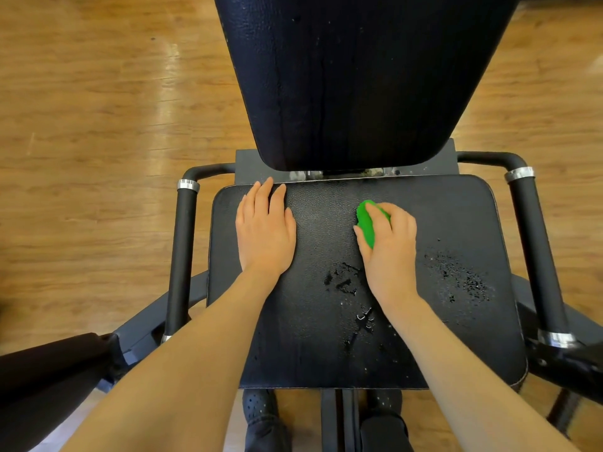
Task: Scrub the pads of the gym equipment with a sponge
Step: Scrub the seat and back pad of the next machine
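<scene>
A black seat pad (456,230) of a gym machine lies flat below me, wet in patches near its middle and right side. Behind it rises the black back pad (359,79), also dotted with droplets. My right hand (390,243) grips a green sponge (367,223) and holds it down on the seat pad, right of centre near the back edge. My left hand (266,228) rests flat on the seat pad's back left part, fingers straight and pointing toward the back pad.
Black padded handles with silver rings flank the seat, the left handle (182,256) and the right handle (535,252). The dark metal frame (339,419) runs under the seat's front edge. Wooden floor (98,109) surrounds the machine. A black padded part (49,363) sits lower left.
</scene>
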Demonstrator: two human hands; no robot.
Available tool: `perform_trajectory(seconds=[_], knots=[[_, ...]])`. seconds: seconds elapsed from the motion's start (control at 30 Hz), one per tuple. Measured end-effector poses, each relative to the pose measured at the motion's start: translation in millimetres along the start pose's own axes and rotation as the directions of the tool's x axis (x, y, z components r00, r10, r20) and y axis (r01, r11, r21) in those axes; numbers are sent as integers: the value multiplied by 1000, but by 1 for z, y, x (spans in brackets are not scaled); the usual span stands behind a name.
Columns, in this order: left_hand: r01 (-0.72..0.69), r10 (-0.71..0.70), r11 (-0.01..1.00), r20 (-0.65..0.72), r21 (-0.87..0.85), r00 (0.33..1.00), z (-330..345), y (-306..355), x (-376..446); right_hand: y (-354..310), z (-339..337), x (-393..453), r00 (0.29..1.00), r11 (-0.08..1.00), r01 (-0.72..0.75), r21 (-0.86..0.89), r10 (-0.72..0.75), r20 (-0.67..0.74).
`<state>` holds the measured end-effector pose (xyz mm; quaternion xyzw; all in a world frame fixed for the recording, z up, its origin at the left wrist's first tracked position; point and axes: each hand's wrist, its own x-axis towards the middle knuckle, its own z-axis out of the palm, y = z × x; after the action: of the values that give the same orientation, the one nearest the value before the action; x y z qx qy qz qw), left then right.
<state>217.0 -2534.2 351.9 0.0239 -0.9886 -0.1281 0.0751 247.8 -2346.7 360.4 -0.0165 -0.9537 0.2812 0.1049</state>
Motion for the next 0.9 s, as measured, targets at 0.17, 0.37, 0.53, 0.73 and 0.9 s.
perform_trajectory(seconds=[0.17,0.37,0.53,0.73,0.9], knots=[[0,0,1000,7,-1,1000,0,-1,0,7,-8,-16,999,999,37,8,-37,10],[1,-1,1000,4,6,1000,0,-1,0,10,0,31,999,999,-28,18,28,-33],[-2,2,1000,4,5,1000,1,-1,0,12,1,36,1000,999,-22,-23,21,-14],[-13,13,1000,-16,10,1000,2,-2,0,11,-10,-18,1000,1000,-2,-16,2,-28],[-7,7,1000,-10,3,1000,1,-1,0,17,-9,-9,1000,1000,14,-10,-15,-18]])
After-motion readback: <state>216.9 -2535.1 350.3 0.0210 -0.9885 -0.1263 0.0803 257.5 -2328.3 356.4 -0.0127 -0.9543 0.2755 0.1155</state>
